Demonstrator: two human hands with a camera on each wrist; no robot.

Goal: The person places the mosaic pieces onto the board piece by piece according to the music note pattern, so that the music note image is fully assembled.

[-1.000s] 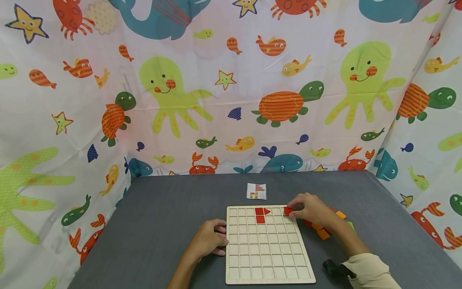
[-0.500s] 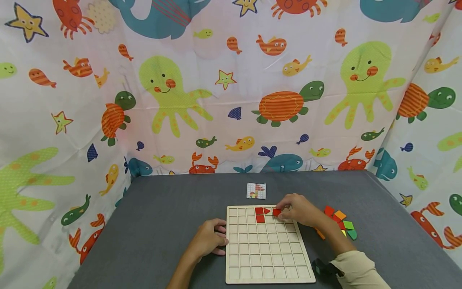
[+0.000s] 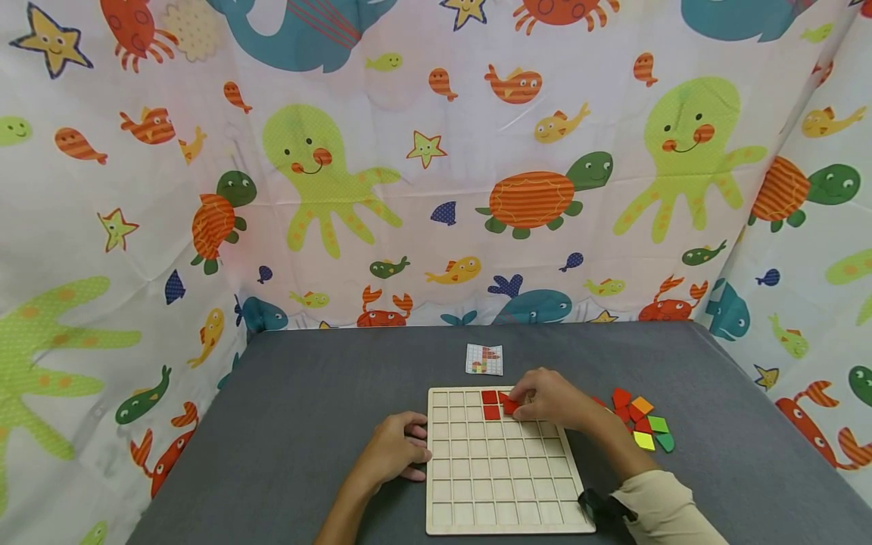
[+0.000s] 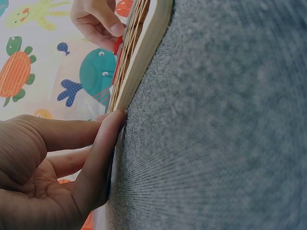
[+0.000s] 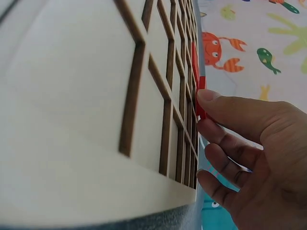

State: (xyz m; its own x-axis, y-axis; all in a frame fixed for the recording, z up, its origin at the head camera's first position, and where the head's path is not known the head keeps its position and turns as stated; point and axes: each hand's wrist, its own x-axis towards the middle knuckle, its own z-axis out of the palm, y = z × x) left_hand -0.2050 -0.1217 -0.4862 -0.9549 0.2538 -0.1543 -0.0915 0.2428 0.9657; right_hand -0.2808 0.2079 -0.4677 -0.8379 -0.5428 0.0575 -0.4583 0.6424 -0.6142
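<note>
Clock hours are read from the head view, 12 being the far edge. The right hand (image 3: pixel 553 399) pinches a red piece (image 3: pixel 510 408) between thumb and index finger, the other fingers loosely bent below; the right wrist view shows this grip close up. The piece sits at the hand's 9 o'clock, right at its fingertips, over the far part of the board (image 3: pixel 507 473). Whether it touches the board I cannot tell.

From the left hand (image 3: pixel 395 448), the piece lies well apart, between 2 and 3 o'clock. That hand is at the board's 9 o'clock, relaxed, its fingertips touching the near-side edge of the frame.

Just beside the piece, at its 9 o'clock, is a lower red square (image 3: pixel 491 412); an upper red square (image 3: pixel 489 397) is at its 10, and a red triangle (image 3: pixel 503 396), partly hidden, at its 11. All three lie on the board.

The card (image 3: pixel 484 360) lies past the board's 12 o'clock edge. The pile (image 3: pixel 640 416) of coloured pieces is at 2 to 3 o'clock, beyond the right hand.
</note>
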